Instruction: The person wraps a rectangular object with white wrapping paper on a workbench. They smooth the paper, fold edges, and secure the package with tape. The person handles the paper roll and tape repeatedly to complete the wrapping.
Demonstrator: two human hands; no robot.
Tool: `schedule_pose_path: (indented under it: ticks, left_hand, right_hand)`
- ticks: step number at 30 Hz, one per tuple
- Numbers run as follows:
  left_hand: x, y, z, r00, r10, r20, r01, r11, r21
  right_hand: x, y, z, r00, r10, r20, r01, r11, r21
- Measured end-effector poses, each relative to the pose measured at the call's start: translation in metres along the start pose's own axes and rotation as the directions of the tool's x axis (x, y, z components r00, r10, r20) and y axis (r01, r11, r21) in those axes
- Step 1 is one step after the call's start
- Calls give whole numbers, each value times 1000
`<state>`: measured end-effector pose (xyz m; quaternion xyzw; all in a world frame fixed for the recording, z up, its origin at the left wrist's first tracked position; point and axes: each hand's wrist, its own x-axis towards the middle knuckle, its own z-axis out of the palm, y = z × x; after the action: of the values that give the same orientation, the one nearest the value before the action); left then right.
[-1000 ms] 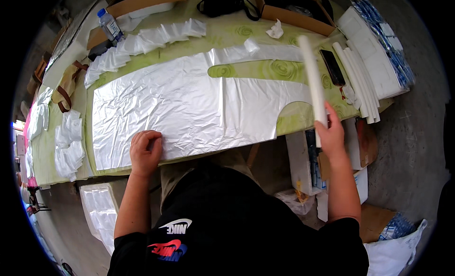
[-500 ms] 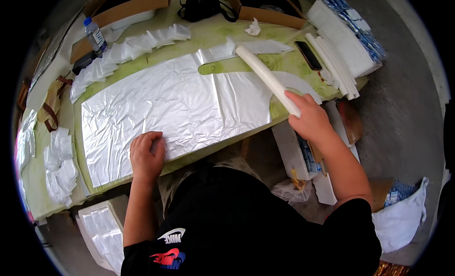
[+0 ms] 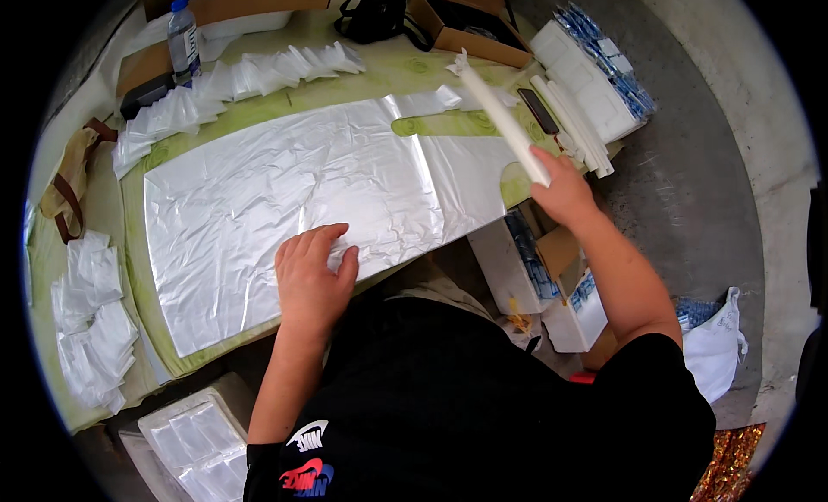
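A large, wrinkled silvery-white plastic bag [image 3: 267, 191] with handle-like strips lies flat over the green-patterned tabletop. On its near edge rests my left hand [image 3: 315, 273], palm down, thumb apart from the fingers and nothing held. My right hand [image 3: 565, 191] is wrapped round the near end of a long white rod [image 3: 500, 116], which slants away to the far side across the bag's right end. At the rod's far tip shows a bit of crumpled white tissue [image 3: 458, 60]; whether they touch I cannot tell.
Folded clear bags [image 3: 250, 78] line the far left, beside a water bottle [image 3: 183, 45]. A phone [image 3: 538, 111], more white rods [image 3: 573, 122] and a white foam box [image 3: 586, 79] are at right. Cardboard boxes [image 3: 470, 23] stand at the back. Open boxes [image 3: 517, 269] sit below the table.
My left hand has slid right along the bag, its fingers spreading. The rod, still in my right hand, has lifted or swung so its far tip reaches farther back. The whole view has shifted.
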<state>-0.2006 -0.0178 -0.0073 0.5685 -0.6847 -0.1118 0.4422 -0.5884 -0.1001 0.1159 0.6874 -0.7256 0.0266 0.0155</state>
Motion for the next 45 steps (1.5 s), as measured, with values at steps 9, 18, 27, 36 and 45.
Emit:
schedule_pose_path:
  ticks: [9, 18, 27, 36, 45]
  left_hand:
    - [0, -4, -4, 1000, -4, 19, 6, 993, -117]
    - [-1, -4, -3, 1000, -19, -6, 19, 998, -59]
    - [2, -1, 2, 997, -41, 64, 40, 999, 18]
    - [57, -1, -43, 998, 6, 69, -23, 971, 238]
    - [62, -71, -33, 865, -494, 86, 306, 655, 691]
  right_hand:
    - [36, 36, 24, 938, 340, 64, -342, 939, 25]
    - [-22, 9, 35, 999, -8, 33, 5, 994, 109]
    - [49, 57, 83, 986, 163, -32, -158, 979, 125]
    - [-50, 5, 74, 968, -238, -84, 246, 816, 523]
    - [-66, -62, 90, 948, -317, 22, 200, 647, 736]
